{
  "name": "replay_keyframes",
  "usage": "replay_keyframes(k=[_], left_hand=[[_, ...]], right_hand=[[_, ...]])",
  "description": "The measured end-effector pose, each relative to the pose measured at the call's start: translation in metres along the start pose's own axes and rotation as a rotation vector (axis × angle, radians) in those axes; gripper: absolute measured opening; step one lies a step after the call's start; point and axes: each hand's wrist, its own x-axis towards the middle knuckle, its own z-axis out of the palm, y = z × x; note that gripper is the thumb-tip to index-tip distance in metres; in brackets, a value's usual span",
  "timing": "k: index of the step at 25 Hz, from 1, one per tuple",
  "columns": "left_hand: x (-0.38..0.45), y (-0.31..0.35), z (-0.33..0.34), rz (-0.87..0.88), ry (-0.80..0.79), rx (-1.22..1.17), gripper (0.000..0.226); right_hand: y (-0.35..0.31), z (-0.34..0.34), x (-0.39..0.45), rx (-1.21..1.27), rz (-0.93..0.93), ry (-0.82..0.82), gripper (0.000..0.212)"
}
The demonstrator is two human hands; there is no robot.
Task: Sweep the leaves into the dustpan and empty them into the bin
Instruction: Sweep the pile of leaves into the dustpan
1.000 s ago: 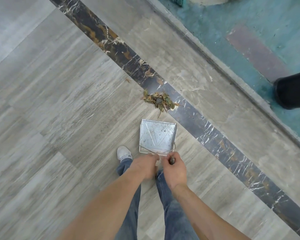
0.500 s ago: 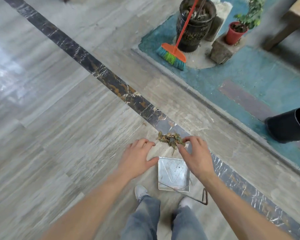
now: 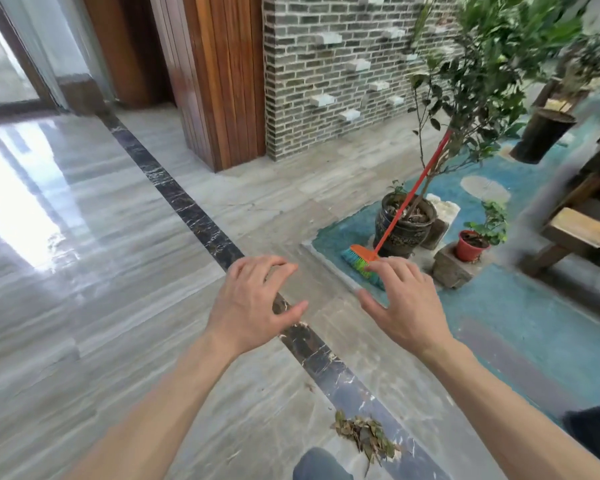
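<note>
I log two bare forearms with no sleeves, watch or rings visible; left hand (image 3: 253, 303) and right hand (image 3: 404, 306) ungloved. One knee in blue-grey denim trousers (image 3: 321, 465) shows at the bottom edge.

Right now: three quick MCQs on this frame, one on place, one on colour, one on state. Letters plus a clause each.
1. Where does the leaf pile lie?
A) on the blue mat
B) on the floor beside the dark marble strip
C) in the big plant pot

2. What colour is the broom handle?
A) red
B) yellow
C) black

3. What do the left hand and right hand hold?
A) the broom
B) leaves
C) nothing

Answers: 1 B, the pile sits low at the strip's edge. 2 A, a red stick leans on the plant pot. 3 C, fingers spread, both bare.
</note>
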Motion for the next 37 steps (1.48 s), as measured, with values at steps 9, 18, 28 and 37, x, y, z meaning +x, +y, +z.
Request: replay_keyframes(k=[9, 18, 28, 37], left_hand=[[0.116, -0.086, 0.033, 0.003, -0.098, 0.092, 0.058], [0.255, -0.134, 0.12, 0.085, -0.274, 0.082, 0.064], [0.435, -0.215, 0.245, 0.313, -0.365, -0.097, 0.068], [0.614, -0.212, 0.355, 0.718, -0.505, -0.137, 0.071]], right_hand=[[0.041, 0.059, 0.115, -0.113, -0.024, 0.032, 0.037], [0.081, 0.117, 0.223, -0.094, 0.166, -0.059, 0.043], [0.144, 0.185, 0.356, -0.237, 0.483, -0.076, 0.054], [0.198, 0.205, 0.45, -0.346, 0.812, -0.032, 0.057]])
